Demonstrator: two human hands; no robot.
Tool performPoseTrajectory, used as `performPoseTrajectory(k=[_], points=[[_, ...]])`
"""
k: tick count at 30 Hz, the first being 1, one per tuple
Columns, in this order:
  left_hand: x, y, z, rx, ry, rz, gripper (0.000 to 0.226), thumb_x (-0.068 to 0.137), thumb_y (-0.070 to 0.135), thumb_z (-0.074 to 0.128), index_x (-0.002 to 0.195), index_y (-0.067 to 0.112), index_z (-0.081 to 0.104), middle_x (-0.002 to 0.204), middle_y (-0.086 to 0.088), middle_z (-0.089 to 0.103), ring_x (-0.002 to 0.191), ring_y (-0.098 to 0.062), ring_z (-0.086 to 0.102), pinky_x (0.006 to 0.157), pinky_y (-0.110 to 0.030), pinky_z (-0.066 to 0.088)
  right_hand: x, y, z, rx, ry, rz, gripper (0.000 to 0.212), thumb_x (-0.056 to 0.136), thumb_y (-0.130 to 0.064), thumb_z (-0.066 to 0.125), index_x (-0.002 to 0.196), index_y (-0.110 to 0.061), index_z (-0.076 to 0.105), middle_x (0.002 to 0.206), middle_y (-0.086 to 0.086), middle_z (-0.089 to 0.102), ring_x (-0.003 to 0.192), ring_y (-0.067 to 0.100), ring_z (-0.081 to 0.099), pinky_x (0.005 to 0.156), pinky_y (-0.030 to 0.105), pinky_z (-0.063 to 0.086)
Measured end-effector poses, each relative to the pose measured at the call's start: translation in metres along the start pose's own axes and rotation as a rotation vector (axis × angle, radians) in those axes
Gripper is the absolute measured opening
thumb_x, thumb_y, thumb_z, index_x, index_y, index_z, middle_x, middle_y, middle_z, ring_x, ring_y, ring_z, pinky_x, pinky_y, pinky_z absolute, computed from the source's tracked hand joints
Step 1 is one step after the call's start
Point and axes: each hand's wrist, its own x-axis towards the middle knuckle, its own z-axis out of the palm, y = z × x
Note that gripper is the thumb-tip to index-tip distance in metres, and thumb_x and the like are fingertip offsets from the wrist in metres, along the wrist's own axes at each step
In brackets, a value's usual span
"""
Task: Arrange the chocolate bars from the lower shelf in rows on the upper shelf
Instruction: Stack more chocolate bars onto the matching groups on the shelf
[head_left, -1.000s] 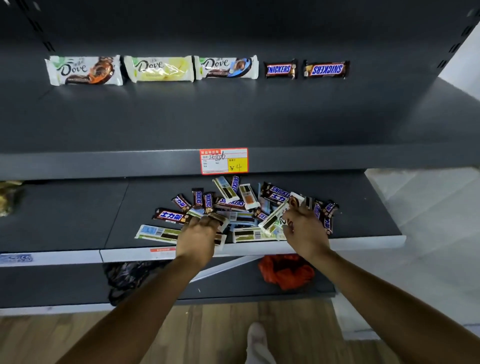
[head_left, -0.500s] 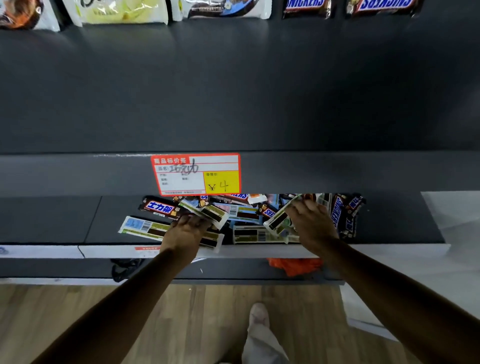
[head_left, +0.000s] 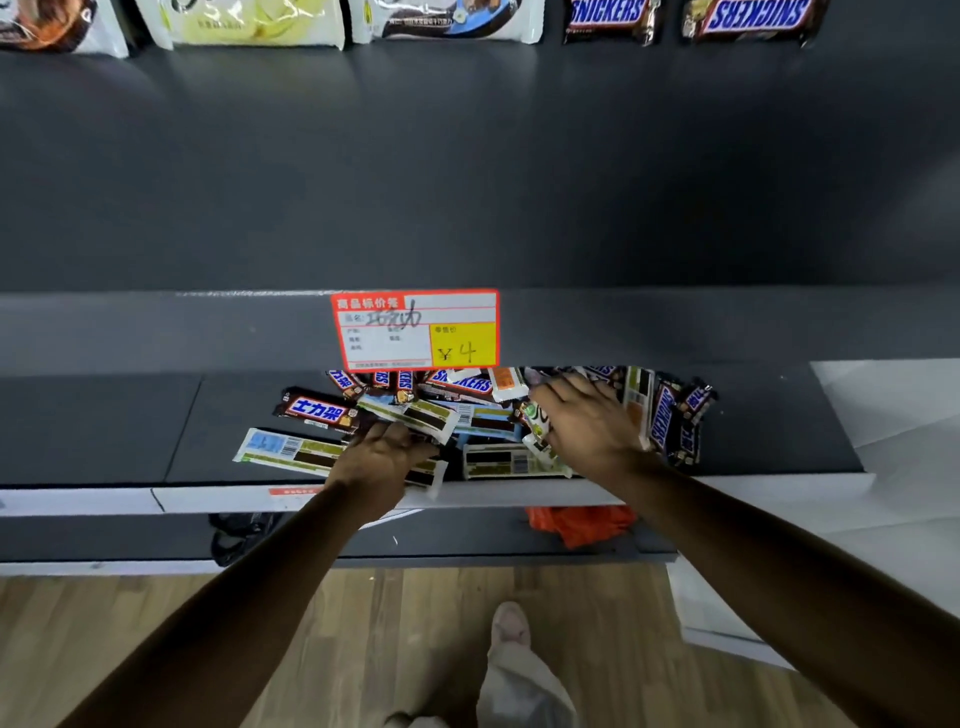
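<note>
**Sorting Through the Pile, With No New Bar Lifted Yet**

Head camera: a person leans in over a dark store rack, both hands in the heap of chocolate bars (head_left: 470, 413) lying loose on the lower shelf (head_left: 104, 426). The left hand (head_left: 384, 460) rests on the near-left of the heap, on a white-wrapped bar. Its fingers are hidden under the back of the hand, so whether it grips that bar cannot be told. The right hand (head_left: 589, 426) lies farther back, fingers stretched and spread over the wrappers and curled round nothing that shows. A white wrapper pokes out from under its thumb side.

A second ago that right hand was pinching the end of a white bar near the front of the heap; it has since flattened out and pushed deeper toward the rear. The left hand has hardly moved. The view has also closed in, so the finished row (head_left: 447, 21) at the back of the upper shelf (head_left: 467, 182) is now cropped by the top edge. It shows three pale packets and two brown bars, the same count as before.

A red-framed price tag (head_left: 415, 330) hangs on the upper shelf's front lip. By these signs the job is in its early part: the person is choosing the next bar, and most of the stock waits below.
</note>
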Motion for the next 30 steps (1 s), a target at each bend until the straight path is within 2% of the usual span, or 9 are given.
performPoseTrajectory(k=[4,6,9,12,15,21,25,30], points=[[-0.007,0.005,0.005,-0.032,0.067,0.071,0.062,0.079,0.004,0.058,0.134,0.033,0.048,0.142,-0.011,0.039,0.130,-0.036,0.035,0.102,-0.044,0.039,-0.008,-0.022,-0.004,0.052,0.027,-0.014,0.054,0.054,-0.009,0.078,0.105,-0.014,0.061,0.116,0.007,0.064,0.108,0.028,0.058,0.081,0.040,0.049],[-0.008,0.010,0.003,-0.027,0.074,0.058,0.060,0.082,0.004,0.055,0.134,0.032,0.047,0.143,-0.009,0.036,0.131,-0.033,0.032,0.102,-0.042,0.037,-0.012,-0.031,-0.005,0.075,0.040,-0.026,0.053,0.058,-0.008,0.075,0.108,-0.013,0.060,0.115,0.007,0.064,0.111,0.029,0.056,0.083,0.041,0.049],[-0.009,0.013,-0.003,-0.044,0.057,0.028,0.061,0.082,0.004,0.051,0.136,0.030,0.041,0.143,-0.003,0.034,0.129,-0.026,0.031,0.103,-0.037,0.033,-0.015,-0.044,-0.008,0.076,0.069,-0.025,0.053,0.060,-0.012,0.076,0.110,-0.014,0.059,0.111,0.006,0.065,0.104,0.029,0.058,0.083,0.041,0.047],[-0.011,0.013,-0.014,-0.123,0.036,-0.024,0.060,0.086,0.010,0.055,0.139,0.028,0.035,0.142,-0.002,0.042,0.126,-0.023,0.041,0.098,-0.031,0.037,-0.019,-0.053,-0.011,0.077,0.086,-0.007,0.050,0.062,-0.016,0.077,0.109,-0.013,0.059,0.107,0.007,0.065,0.097,0.030,0.060,0.082,0.040,0.047],[-0.019,0.010,-0.029,-0.161,0.025,-0.013,0.059,0.086,0.025,0.062,0.139,0.031,0.035,0.137,-0.002,0.050,0.116,-0.023,0.052,0.091,-0.030,0.044,-0.022,-0.060,-0.018,0.081,0.082,0.013,0.046,0.072,-0.022,0.072,0.114,-0.014,0.056,0.112,0.008,0.063,0.100,0.030,0.058,0.086,0.040,0.043],[-0.045,0.012,-0.055,-0.183,0.079,0.045,0.061,0.083,0.034,0.064,0.139,0.036,0.038,0.143,0.001,0.041,0.123,-0.022,0.047,0.102,-0.030,0.040,-0.035,-0.082,-0.044,0.103,0.118,0.051,0.046,0.071,-0.029,0.073,0.111,-0.014,0.056,0.112,0.011,0.061,0.101,0.033,0.059,0.088,0.040,0.043],[-0.077,0.014,-0.074,-0.144,0.134,0.101,0.064,0.080,0.036,0.066,0.139,0.037,0.038,0.143,0.001,0.039,0.124,-0.021,0.045,0.105,-0.033,0.038,-0.054,-0.106,-0.070,0.083,0.167,0.069,0.048,0.064,-0.033,0.076,0.106,-0.017,0.060,0.101,0.007,0.063,0.091,0.031,0.063,0.082,0.040,0.047],[-0.128,0.019,-0.120,-0.005,0.206,0.183,0.058,0.082,0.036,0.063,0.136,0.032,0.044,0.130,-0.004,0.048,0.117,-0.026,0.049,0.096,-0.037,0.044,-0.075,-0.133,-0.108,0.119,0.171,0.078,0.051,0.078,-0.041,0.063,0.124,-0.022,0.051,0.119,0.003,0.053,0.110,0.023,0.051,0.096,0.037,0.038]])
